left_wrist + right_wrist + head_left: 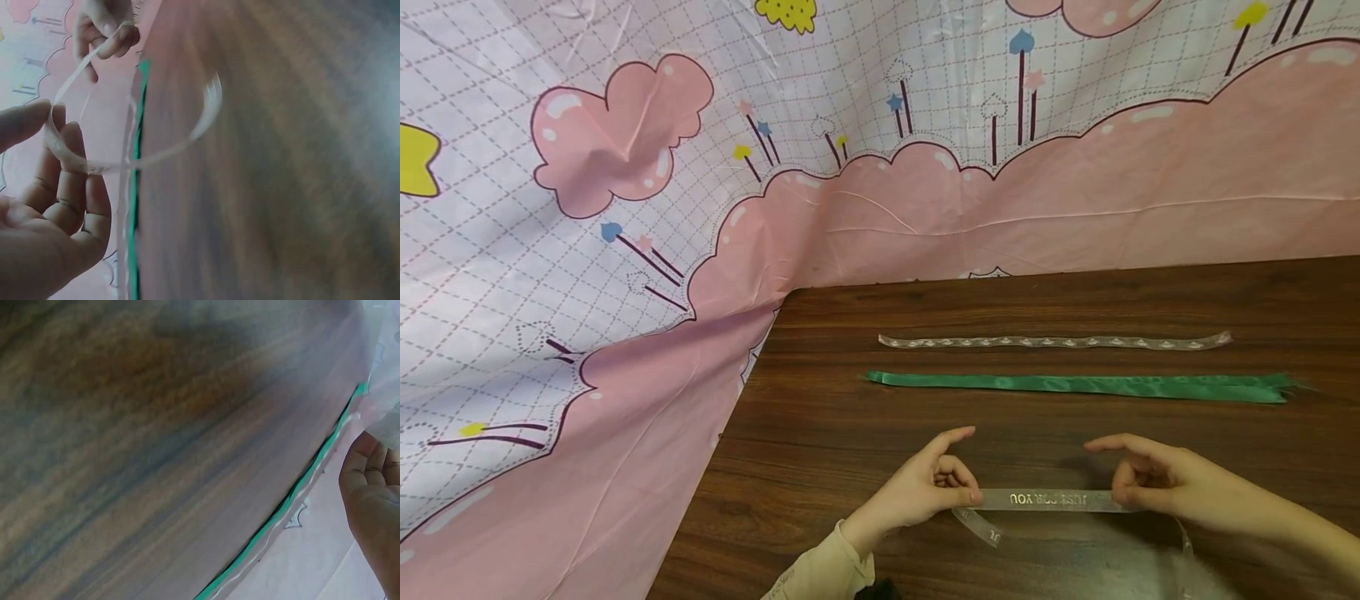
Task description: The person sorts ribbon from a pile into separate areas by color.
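A sheer whitish ribbon (pixel 1048 500) with "JUST FOR YOU" printed on it is stretched between both hands above the table. My left hand (pixel 928 483) pinches it between thumb and curled fingers, index finger extended, and a short loose end hangs beside it. At the other side my right hand (pixel 1165 479) pinches the ribbon too, with its index finger pointing out and a tail dangling below. In the left wrist view the ribbon's free end curves out past the left hand (pixel 59 206). Only part of the right hand (pixel 375 494) shows in the right wrist view.
Farther back on the dark wooden table (pixel 820 433), a green ribbon (pixel 1075 384) lies straight from left to right. Behind it lies a thin translucent ribbon (pixel 1037 342) with a pale pattern. A pink and white printed cloth (pixel 865 217) hangs along the table's back and left edges.
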`<state>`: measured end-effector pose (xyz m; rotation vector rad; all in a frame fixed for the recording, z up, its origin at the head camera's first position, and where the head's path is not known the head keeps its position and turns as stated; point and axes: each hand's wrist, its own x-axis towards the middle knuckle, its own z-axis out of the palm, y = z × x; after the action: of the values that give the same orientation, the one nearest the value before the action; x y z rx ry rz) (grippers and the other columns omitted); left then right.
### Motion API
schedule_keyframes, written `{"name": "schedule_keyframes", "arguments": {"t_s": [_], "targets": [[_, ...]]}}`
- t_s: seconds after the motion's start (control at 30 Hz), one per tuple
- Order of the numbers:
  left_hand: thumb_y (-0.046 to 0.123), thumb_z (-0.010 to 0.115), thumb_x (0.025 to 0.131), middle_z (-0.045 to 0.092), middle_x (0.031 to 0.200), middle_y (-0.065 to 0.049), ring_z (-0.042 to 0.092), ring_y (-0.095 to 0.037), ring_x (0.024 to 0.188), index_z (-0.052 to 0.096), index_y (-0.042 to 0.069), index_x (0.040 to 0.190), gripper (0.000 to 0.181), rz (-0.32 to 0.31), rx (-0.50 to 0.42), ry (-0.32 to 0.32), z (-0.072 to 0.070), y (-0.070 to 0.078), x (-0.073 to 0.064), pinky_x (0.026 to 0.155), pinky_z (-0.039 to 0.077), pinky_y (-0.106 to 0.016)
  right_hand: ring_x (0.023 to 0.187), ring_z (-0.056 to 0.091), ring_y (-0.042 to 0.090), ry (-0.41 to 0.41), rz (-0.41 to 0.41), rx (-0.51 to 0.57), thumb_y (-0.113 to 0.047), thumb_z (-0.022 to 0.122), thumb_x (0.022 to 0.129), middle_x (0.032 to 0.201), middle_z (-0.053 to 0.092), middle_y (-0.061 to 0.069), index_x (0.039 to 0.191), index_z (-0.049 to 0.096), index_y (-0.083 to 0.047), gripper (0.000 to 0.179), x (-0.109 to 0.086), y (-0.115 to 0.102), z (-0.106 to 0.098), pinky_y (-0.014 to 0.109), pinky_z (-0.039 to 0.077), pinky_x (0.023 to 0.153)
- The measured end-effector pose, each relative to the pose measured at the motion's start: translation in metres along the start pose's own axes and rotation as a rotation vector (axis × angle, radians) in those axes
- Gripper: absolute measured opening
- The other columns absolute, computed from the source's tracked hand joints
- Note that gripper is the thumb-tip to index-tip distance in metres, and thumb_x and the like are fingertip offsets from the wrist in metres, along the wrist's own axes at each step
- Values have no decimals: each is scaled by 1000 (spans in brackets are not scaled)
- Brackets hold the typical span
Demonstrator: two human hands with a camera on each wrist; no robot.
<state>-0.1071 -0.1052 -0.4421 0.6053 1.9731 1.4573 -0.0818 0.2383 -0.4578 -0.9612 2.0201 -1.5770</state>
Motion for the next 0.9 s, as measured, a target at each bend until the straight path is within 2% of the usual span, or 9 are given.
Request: {"name": "schedule_keyframes", "arguments": {"t_s": [0.13, 0.4, 0.6, 0.73, 0.9], "targets": [[11, 64, 87, 65, 100, -24, 57, -4, 76, 25, 23, 145, 71, -6, -9, 50, -10, 4, 1, 69, 46, -17, 80, 58, 14, 2, -86, 42, 12, 42, 92, 90, 60, 6, 141, 23, 6, 53, 0, 1, -7, 27, 48, 68], [14, 65, 87, 65, 99, -19, 59, -10, 78, 25, 24, 145, 71, -3, -9, 118, -29, 16, 3, 68, 47, -26, 71, 45, 21, -1, -116, 104, 16, 34, 93, 86, 53, 4, 142, 20, 7, 53, -2, 3, -19, 33, 42, 59], [14, 65, 88, 66, 97, -14, 58, -16, 79, 25, 24, 145, 71, 7, -7, 157, -45, 22, 6, 68, 44, -25, 75, 49, 25, 11, -90, 120, 17, 33, 92, 89, 56, 5, 142, 17, 10, 53, -7, -1, -28, 33, 46, 64], [13, 65, 87, 66, 97, -12, 58, -17, 80, 24, 22, 145, 71, 14, -22, 192, -57, 24, 9, 71, 44, -27, 78, 56, 21, 17, -84, 126, 18, 33, 92, 93, 58, 5, 143, 15, 8, 55, -9, -2, -36, 33, 50, 64], [14, 65, 87, 65, 93, -1, 60, -12, 84, 25, 22, 144, 70, -2, -27, 257, -73, 26, 11, 78, 46, -28, 84, 56, 18, -17, -165, 178, 24, 29, 89, 102, 57, 6, 143, 10, 11, 59, -9, -1, -48, 34, 49, 64]]}}
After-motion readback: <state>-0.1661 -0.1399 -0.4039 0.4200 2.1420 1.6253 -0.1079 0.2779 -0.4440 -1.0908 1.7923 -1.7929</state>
